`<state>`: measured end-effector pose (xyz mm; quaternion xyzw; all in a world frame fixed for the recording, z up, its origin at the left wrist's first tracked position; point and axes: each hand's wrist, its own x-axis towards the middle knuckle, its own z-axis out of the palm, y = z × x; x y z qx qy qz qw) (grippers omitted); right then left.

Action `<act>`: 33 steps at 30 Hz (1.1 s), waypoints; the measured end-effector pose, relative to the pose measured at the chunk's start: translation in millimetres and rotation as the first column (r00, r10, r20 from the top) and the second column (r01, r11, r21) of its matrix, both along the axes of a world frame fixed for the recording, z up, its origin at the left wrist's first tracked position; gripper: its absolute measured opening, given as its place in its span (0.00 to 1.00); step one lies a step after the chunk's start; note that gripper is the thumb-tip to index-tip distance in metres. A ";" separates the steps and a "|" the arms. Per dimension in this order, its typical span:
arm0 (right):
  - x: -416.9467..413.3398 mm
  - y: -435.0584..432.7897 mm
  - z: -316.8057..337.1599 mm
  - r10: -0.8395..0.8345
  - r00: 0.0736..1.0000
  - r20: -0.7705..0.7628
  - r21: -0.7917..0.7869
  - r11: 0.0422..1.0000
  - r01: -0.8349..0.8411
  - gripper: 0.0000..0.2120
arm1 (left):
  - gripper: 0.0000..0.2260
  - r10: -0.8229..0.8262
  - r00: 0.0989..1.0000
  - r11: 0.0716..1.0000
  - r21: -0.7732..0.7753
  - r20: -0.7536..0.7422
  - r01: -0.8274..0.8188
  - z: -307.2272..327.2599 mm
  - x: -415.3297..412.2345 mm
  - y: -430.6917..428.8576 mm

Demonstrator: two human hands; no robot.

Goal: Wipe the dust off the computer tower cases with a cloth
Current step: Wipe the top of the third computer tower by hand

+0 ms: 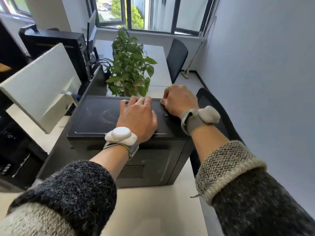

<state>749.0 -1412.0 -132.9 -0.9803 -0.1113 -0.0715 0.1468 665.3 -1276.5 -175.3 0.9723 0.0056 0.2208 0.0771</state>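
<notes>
Head view: a black computer tower case stands on a white desk, its dusty, streaked top facing up; the left hand lies flat on that top, fingers stretched out and relaxed, tips reaching the far edge; the right hand sits at the far right corner of the case with its fingers curled under, and whether they clasp the edge or hold anything cannot be told; a potted plant stands just behind the case; a white monitor back is to the left; a dark chair is beside the desk on the right.
</notes>
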 end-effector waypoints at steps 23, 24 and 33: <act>-88.6 -39.0 -3.1 0.054 0.998 0.011 0.031 0.998 -0.054 0.08 | 0.10 -0.031 0.999 0.999 -0.032 0.009 0.031 -2.3 2.7 2.2; -79.9 -33.0 -1.9 0.028 1.000 0.001 0.029 0.999 -0.028 0.08 | 0.10 -0.032 0.999 0.999 -0.031 0.011 0.032 -2.3 3.2 2.5; -121.1 -43.6 -2.8 0.096 0.995 0.023 0.062 0.993 -0.097 0.09 | 0.10 -0.023 1.000 0.998 -0.058 0.021 0.025 -2.1 2.4 3.3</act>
